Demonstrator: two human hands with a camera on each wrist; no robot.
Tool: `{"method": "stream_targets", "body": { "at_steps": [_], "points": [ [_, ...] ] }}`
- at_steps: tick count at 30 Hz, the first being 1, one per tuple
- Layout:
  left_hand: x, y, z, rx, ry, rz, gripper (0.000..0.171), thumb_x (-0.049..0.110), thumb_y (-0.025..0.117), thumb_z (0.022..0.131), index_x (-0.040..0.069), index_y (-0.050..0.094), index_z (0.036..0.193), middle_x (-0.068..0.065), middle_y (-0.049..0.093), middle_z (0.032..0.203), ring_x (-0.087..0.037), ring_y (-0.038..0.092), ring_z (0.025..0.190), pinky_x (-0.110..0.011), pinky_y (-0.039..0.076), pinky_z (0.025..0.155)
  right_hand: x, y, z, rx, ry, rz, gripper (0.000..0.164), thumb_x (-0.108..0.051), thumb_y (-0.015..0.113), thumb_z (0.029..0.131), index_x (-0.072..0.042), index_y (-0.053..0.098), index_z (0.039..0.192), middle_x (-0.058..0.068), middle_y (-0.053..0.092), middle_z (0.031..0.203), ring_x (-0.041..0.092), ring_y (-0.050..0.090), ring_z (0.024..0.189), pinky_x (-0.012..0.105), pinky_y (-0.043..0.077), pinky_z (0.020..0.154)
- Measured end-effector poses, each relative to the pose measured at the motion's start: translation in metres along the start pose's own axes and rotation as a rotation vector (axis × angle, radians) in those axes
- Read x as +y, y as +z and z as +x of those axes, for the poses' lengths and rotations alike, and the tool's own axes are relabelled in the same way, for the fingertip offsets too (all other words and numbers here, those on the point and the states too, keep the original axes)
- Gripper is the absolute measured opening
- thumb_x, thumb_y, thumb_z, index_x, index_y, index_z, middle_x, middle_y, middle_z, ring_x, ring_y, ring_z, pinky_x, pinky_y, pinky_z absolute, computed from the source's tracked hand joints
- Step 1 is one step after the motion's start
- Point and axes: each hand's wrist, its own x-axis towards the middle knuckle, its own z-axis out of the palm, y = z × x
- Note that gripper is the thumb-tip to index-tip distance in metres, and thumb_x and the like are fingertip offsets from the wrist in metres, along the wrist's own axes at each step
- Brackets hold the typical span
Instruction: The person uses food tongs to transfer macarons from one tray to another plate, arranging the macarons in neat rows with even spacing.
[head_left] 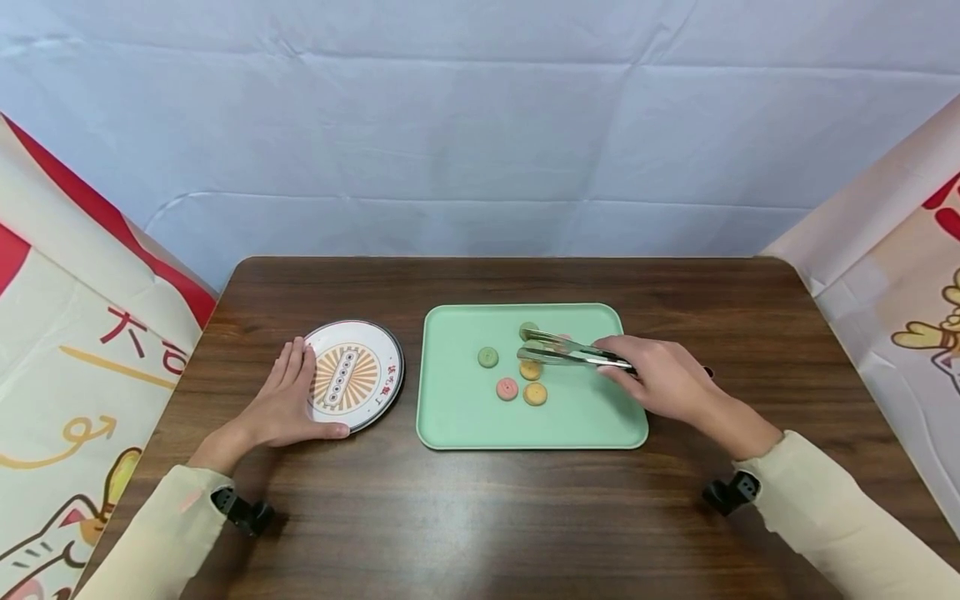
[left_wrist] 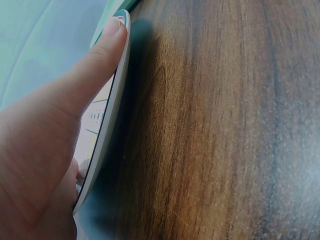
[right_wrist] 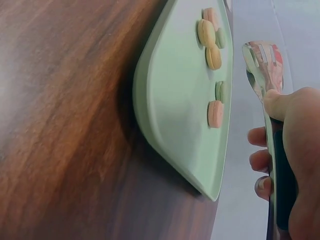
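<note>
My right hand [head_left: 667, 375] grips metal serving tongs [head_left: 566, 352] with dark handles. In the right wrist view, the tongs' slotted heads [right_wrist: 267, 62] hang above the tray with nothing between them. Below lies a pale green tray [head_left: 450, 417] with several macarons: a green macaron [head_left: 487, 357], a pink macaron [head_left: 507, 388], a yellow macaron [head_left: 535, 394], others near the tongs, one pink partly hidden. My left hand [head_left: 288, 404] rests on the left side of a round white plate [head_left: 382, 367] with an orange sunburst print, fingers straight, thumb on the near rim [left_wrist: 111, 100].
The tray lies on a dark wood table [head_left: 465, 517], right of the plate. A pale cloth [head_left: 450, 150] hangs behind the table's back edge. Printed sheets [head_left: 112, 367] hang at both sides. A small black device [head_left: 243, 510] sits at each wrist.
</note>
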Motion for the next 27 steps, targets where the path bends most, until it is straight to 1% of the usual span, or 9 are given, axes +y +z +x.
{"method": "stream_targets", "body": {
  "at_steps": [6, 11, 14, 18, 23, 27],
  "points": [
    [0.0, 0.0, 0.0, -0.003, -0.004, -0.001, 0.143, 0.07, 0.079, 0.072, -0.016, 0.0, 0.155, -0.032, -0.015, 0.164, -0.046, -0.012, 0.152, -0.063, 0.006, 0.12, -0.002, 0.0, 0.007, -0.01, -0.015, 0.001, 0.036, -0.019, 0.078, 0.091, -0.008, 0.07, 0.124, 0.006, 0.075, 0.11, 0.015, 0.068, 0.075, 0.032, 0.049, 0.056],
    [0.0, 0.0, 0.001, -0.004, -0.008, 0.001, 0.143, 0.07, 0.079, 0.072, -0.016, 0.0, 0.156, -0.032, -0.015, 0.164, -0.046, -0.013, 0.153, -0.063, 0.007, 0.12, -0.004, 0.001, 0.013, -0.012, -0.022, 0.004, 0.034, -0.021, 0.077, 0.092, -0.009, 0.07, 0.123, 0.005, 0.075, 0.109, 0.013, 0.067, 0.074, 0.032, 0.048, 0.057],
    [0.0, 0.0, 0.001, -0.003, -0.007, 0.001, 0.143, 0.07, 0.079, 0.071, -0.016, 0.001, 0.156, -0.032, -0.015, 0.164, -0.046, -0.013, 0.153, -0.064, 0.007, 0.12, -0.007, 0.001, 0.018, -0.016, -0.023, 0.005, 0.033, -0.022, 0.077, 0.093, -0.01, 0.07, 0.123, 0.005, 0.075, 0.109, 0.013, 0.067, 0.075, 0.033, 0.049, 0.058],
    [0.0, 0.0, 0.0, -0.004, -0.005, -0.001, 0.143, 0.07, 0.079, 0.071, -0.016, 0.001, 0.155, -0.032, -0.015, 0.164, -0.046, -0.013, 0.152, -0.064, 0.007, 0.12, -0.012, 0.001, 0.024, -0.02, -0.04, 0.012, 0.033, -0.022, 0.076, 0.093, -0.011, 0.07, 0.123, 0.004, 0.075, 0.112, 0.015, 0.07, 0.082, 0.034, 0.051, 0.059],
    [0.001, -0.001, 0.0, -0.004, -0.002, -0.003, 0.143, 0.069, 0.079, 0.072, -0.016, 0.001, 0.155, -0.032, -0.015, 0.164, -0.046, -0.013, 0.152, -0.063, 0.006, 0.12, -0.018, 0.001, 0.03, -0.02, -0.059, 0.018, 0.034, -0.025, 0.074, 0.095, -0.014, 0.069, 0.127, 0.002, 0.074, 0.115, 0.013, 0.069, 0.081, 0.031, 0.047, 0.056],
    [0.001, -0.001, 0.0, -0.003, -0.002, -0.006, 0.143, 0.07, 0.079, 0.071, -0.016, 0.001, 0.155, -0.032, -0.015, 0.164, -0.046, -0.012, 0.152, -0.063, 0.006, 0.12, -0.021, 0.002, 0.035, -0.018, -0.071, 0.012, 0.033, -0.024, 0.074, 0.094, -0.013, 0.07, 0.125, 0.004, 0.075, 0.113, 0.015, 0.07, 0.082, 0.031, 0.048, 0.056]
  ]
}}
